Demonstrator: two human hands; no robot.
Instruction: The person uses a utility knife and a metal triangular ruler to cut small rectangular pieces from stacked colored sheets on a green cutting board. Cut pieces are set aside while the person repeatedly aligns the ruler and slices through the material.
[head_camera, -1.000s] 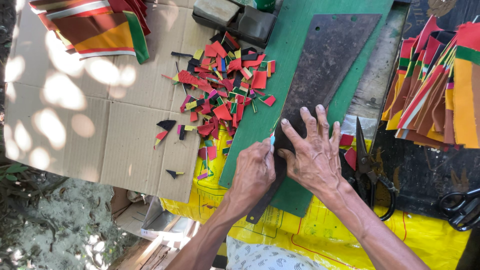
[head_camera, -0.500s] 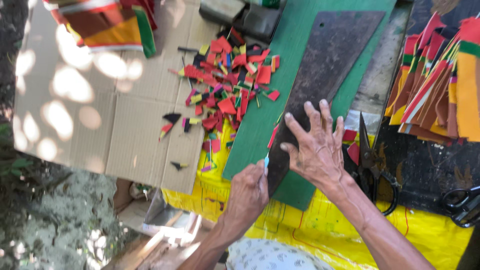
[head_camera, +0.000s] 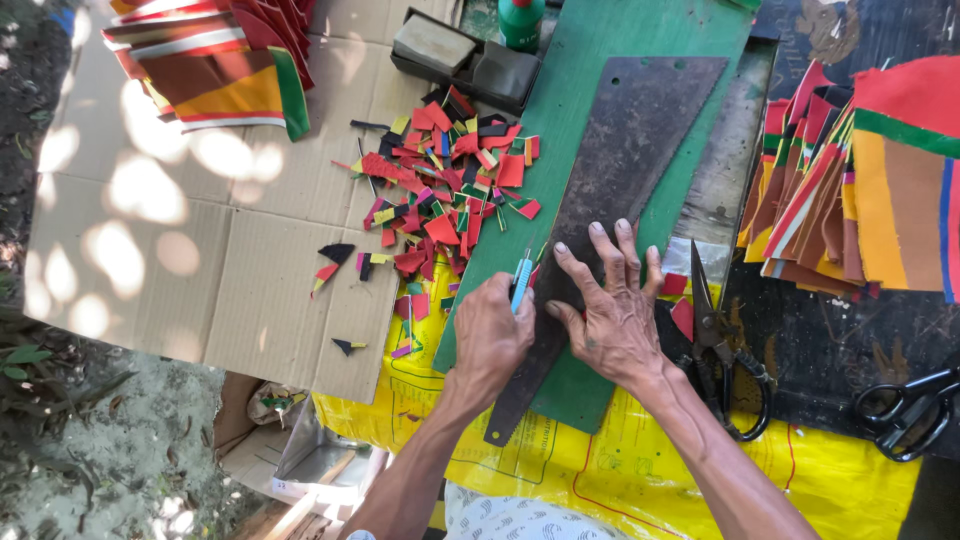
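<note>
Currently the left hand (head_camera: 492, 335) is clenched around a small light-blue cutter (head_camera: 521, 281), its grip closed on the handle with the tip pointing away from the person. The blade end sits at the long left edge of a dark, rusted metal template (head_camera: 620, 190), a tapering plate that lies on a green cutting board (head_camera: 600, 60).

Just right of that grip, the right hand (head_camera: 612, 318) lies flat and spread on the template, fingers extended, grasping nothing. The two hands almost touch at the thumbs.

Left of the cutter grip, beyond the board's edge, a heap of coloured scraps (head_camera: 450, 190) in red, green, yellow and black covers a flattened cardboard sheet (head_camera: 200, 280); a few stray scraps lie apart on bare cardboard further left. Near the right hand, black scissors (head_camera: 720, 350) lie just beside the board's right edge, and a second pair of scissors (head_camera: 905, 410) lies well apart, further right. A stack of striped cloth pieces (head_camera: 870, 180) stands beyond them. Ahead of both hands, the template's upper length is uncovered. A yellow plastic sheet (head_camera: 640, 470) spreads under the board's near edge.
</note>
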